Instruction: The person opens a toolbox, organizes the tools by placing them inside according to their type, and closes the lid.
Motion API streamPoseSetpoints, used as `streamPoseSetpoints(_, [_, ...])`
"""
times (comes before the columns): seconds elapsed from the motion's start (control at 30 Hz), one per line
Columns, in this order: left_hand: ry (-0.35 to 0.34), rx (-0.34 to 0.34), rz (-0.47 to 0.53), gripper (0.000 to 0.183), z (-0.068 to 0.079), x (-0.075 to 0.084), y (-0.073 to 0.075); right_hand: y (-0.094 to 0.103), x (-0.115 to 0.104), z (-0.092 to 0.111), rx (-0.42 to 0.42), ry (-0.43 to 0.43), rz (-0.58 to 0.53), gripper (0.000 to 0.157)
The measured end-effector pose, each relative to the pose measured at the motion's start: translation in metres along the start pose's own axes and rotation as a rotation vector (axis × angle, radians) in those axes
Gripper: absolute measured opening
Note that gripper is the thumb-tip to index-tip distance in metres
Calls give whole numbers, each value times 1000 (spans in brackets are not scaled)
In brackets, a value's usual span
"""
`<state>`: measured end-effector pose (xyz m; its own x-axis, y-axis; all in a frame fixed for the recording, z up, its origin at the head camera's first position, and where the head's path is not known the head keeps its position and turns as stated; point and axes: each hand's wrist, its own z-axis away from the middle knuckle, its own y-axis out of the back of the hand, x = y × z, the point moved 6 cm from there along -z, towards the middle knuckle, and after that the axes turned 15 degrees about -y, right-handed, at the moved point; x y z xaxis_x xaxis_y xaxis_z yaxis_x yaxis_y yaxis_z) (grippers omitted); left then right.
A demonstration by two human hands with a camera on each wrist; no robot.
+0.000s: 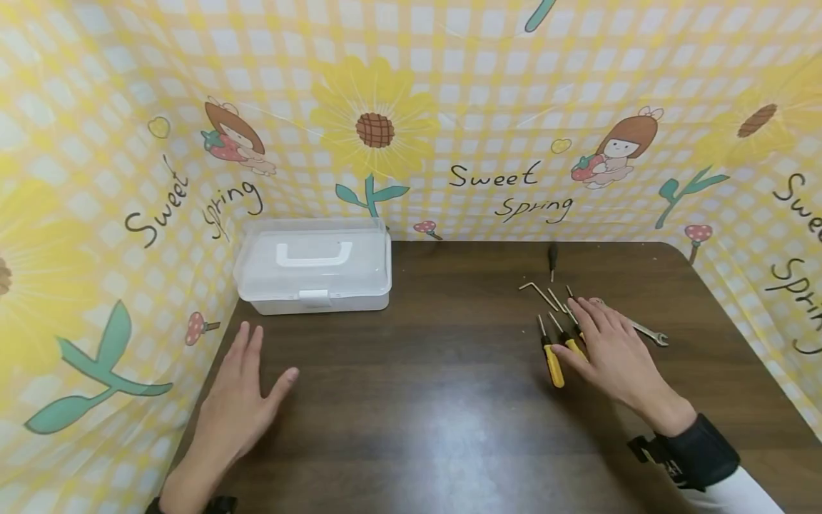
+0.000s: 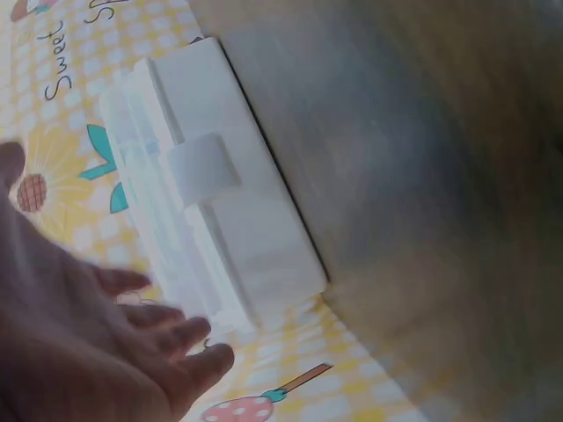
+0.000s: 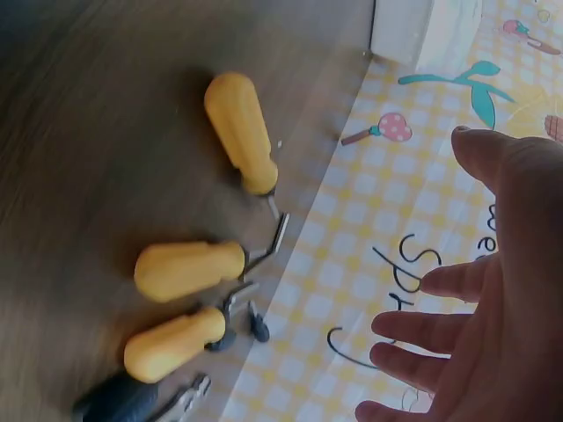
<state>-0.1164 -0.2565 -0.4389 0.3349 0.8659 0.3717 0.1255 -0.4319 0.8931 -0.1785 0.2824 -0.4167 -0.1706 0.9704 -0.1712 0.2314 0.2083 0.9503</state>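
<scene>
In the head view, yellow-checked cloth point(image 1: 411, 43) walls a glossy brown table point(image 1: 437, 400); the left hand point(image 1: 237, 400) spreads wide near a white box point(image 1: 315, 280); the right hand point(image 1: 613, 357), fingers extended, is over yellow-handled screwdrivers point(image 1: 554, 368); left wrist view: the box stands beside the cloth; right wrist view: the screwdrivers lie on the table.

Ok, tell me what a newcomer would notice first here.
Probably the yellow checked sheet with its big sunflowers, rising behind and beside the table. After that, likely the pale box at the table's back left, then the yellow-handled screwdrivers lying toward the right.
</scene>
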Motion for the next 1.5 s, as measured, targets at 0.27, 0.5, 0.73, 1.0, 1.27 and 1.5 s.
streamPoseSetpoints(0.27, [117,194,342,81,-9,-24,10,-7,-22,-10,-43,3,-59,82])
streamPoseSetpoints(0.5, [237,237,651,80,-17,-45,7,-33,-46,-26,-183,-31,-262,81])
streamPoseSetpoints(0.73, [259,339,841,80,-28,-58,7,-58,-82,-52,-339,-68,-448,82])
streamPoseSetpoints(1.0, [202,400,793,68,-45,-67,7,-79,-120,-81,-423,-37,-575,83])
streamPoseSetpoints(1.27, [350,330,945,78,-56,-78,1,-103,-142,-112,-482,-67,-640,81])
streamPoseSetpoints(1.5, [375,361,1070,85,-72,-92,0,-109,-164,-142,-575,-149,-859,79])
